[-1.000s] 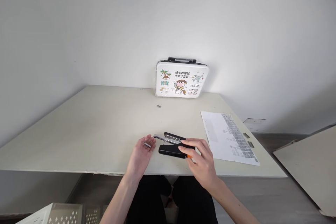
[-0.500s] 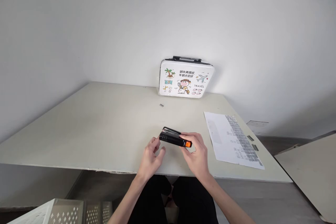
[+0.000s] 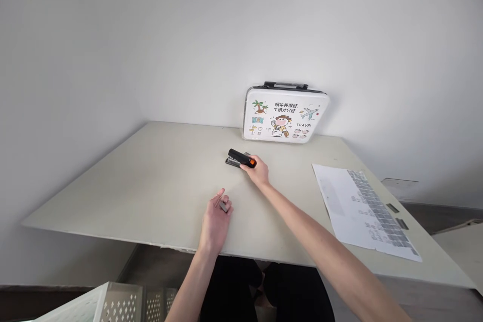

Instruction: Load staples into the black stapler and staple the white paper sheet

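Note:
My right hand [image 3: 258,168] grips the rear end of a black stapler [image 3: 237,157], near its orange part, over the middle of the table. The stapler lies level, on or just above the tabletop; which one I cannot tell. Its front end points left, with a gap between the top arm and the base. A small grey piece, looking like a staple strip [image 3: 247,154], shows partly behind it. Nearer the front edge, my left hand [image 3: 216,221] is turned palm up, its fingers curled around a small grey strip of staples [image 3: 224,207].
A white case [image 3: 285,115] with cartoon prints and a black handle leans on the wall. To the right lies a sheet of paper [image 3: 350,206] with grey rows. Two grey strips [image 3: 402,223] rest beside it. White perforated baskets [image 3: 121,307] stand below the table at left.
My right hand has carried the stapler forward, away from my body. My left hand has parted from the stapler and turned over, showing the staple strip. The view has shifted left.

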Motion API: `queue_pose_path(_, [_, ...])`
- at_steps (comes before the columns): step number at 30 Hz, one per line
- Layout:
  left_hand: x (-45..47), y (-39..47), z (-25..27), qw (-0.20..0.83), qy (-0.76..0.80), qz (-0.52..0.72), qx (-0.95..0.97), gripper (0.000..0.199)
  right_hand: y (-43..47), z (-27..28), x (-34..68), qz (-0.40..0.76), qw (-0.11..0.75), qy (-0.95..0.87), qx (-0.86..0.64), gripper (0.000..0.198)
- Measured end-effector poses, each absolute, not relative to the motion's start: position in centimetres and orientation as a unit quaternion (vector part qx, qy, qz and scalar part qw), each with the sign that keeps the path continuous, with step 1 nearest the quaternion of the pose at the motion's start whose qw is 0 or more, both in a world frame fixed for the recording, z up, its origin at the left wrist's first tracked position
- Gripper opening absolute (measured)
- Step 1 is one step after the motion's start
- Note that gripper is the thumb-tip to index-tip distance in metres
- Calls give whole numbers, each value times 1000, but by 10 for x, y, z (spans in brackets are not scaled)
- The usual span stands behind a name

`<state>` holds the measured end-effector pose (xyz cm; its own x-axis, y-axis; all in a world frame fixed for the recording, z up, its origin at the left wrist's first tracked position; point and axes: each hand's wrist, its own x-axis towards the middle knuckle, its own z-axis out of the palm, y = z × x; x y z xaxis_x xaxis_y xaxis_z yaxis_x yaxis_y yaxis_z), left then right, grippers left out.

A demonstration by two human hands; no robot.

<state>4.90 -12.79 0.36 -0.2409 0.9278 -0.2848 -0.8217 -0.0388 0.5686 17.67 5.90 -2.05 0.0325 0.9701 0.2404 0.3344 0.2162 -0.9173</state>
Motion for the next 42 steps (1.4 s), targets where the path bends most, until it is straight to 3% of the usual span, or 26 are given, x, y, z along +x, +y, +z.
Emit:
queue_pose_path(4, [46, -126, 3, 627, 324, 706, 65, 20, 68, -20, 161, 344, 481, -611, -527, 54])
queue_pose_path(7, [47, -125, 5, 636, 306, 705, 63, 27, 27, -25, 160, 332, 498, -600, -531, 75])
queue_pose_path(10, [47, -125, 6, 640, 298, 704, 80, 31, -40, -31, 167, 302, 516, -647, -474, 65])
queue_pose_path(14, [48, -128, 9, 640, 328, 681, 140, 34, -104, -28, 172, 294, 479, -708, -428, 35])
queue_pose_path(19, [47, -131, 14, 664, 358, 619, 217, 36, -116, -14, 171, 326, 459, -703, -434, 7])
queue_pose_path(22, [48, -129, 17, 674, 355, 610, 219, 36, -115, -6, 191, 302, 476, -704, -431, 7])
queue_pose_path(27, [51, -125, 25, 665, 352, 630, 190, 30, -116, 6, 307, 166, 489, -708, -481, 19])
queue_pose_path(35, [54, -120, 29, 648, 389, 629, 185, 23, -120, -20, 561, -2, 380, -565, -732, 46])
queue_pose_path(39, [55, -119, 32, 634, 409, 634, 170, 21, -116, -43, 618, -19, 318, -513, -797, 46])
queue_pose_path(42, [58, -119, 35, 631, 417, 634, 161, 22, -110, -53, 628, -13, 316, -517, -796, 46])
